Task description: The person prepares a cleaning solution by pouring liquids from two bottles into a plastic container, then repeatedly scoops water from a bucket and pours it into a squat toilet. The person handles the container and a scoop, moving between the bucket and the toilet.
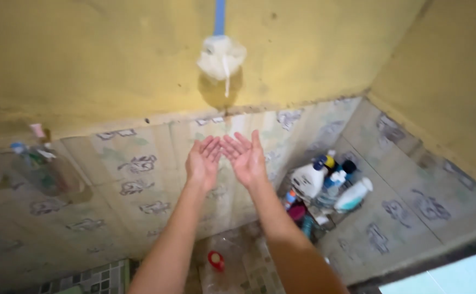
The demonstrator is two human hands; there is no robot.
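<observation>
Two bare forearms are seen, uncovered by any sleeve. No ring, watch or glove is worn on the left hand or right hand.

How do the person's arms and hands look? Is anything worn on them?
Both arms are bare as far as the picture shows: no sleeves, gloves, watch or bracelet. The left hand and the right hand show no rings. The right hand looks wet and shiny.

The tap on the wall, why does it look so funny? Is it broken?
The tap hangs from a blue pipe and has white cloth wrapped round its mouth, which is odd. A thin stream runs out above the left hand and right hand, cupped together. Whether it is broken cannot be told.
</observation>
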